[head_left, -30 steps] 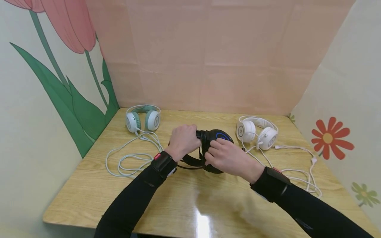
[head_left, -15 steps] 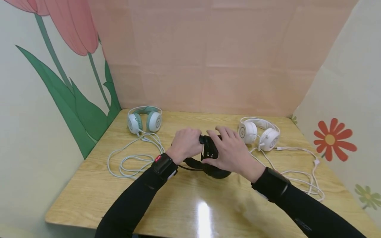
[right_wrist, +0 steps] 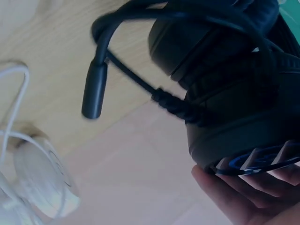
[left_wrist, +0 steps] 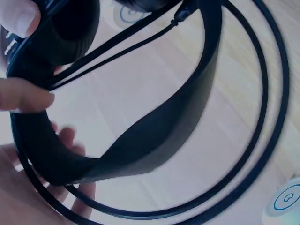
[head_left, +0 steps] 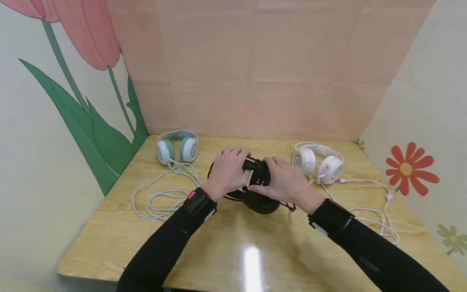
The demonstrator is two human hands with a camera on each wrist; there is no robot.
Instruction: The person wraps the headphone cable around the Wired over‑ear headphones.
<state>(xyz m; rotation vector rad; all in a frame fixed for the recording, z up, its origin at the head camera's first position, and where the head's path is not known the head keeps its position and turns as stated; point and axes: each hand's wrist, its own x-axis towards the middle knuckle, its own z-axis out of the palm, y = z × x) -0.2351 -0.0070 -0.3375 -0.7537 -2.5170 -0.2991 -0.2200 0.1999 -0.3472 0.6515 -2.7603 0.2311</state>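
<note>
A black headset [head_left: 263, 203] is held above the middle of the table between both hands. My left hand [head_left: 227, 170] grips its headband side; in the left wrist view the thumb and fingers are around the padded headband [left_wrist: 154, 133], beside the thin outer wires. My right hand [head_left: 286, 181] holds an ear cup, with its fingers over the outer face in the right wrist view. That ear cup [right_wrist: 234, 129] has a blue ring on its outer side. Black cable is wound near the cup in the head view. The microphone boom [right_wrist: 95, 89] sticks out from the headset.
White-and-green headphones [head_left: 177, 147] with a loosely looped cable stand at the back left of the wooden table [head_left: 204, 251]. White headphones [head_left: 317, 162] sit at the back right, their white cable [head_left: 383, 219] trailing toward the right edge. Walls rise behind and on both sides.
The right hand has shifted from the cup's blue-ringed side to over the cup, fingers spread around it. The headset has turned, so its ring is hidden in the head view and the microphone shows.
</note>
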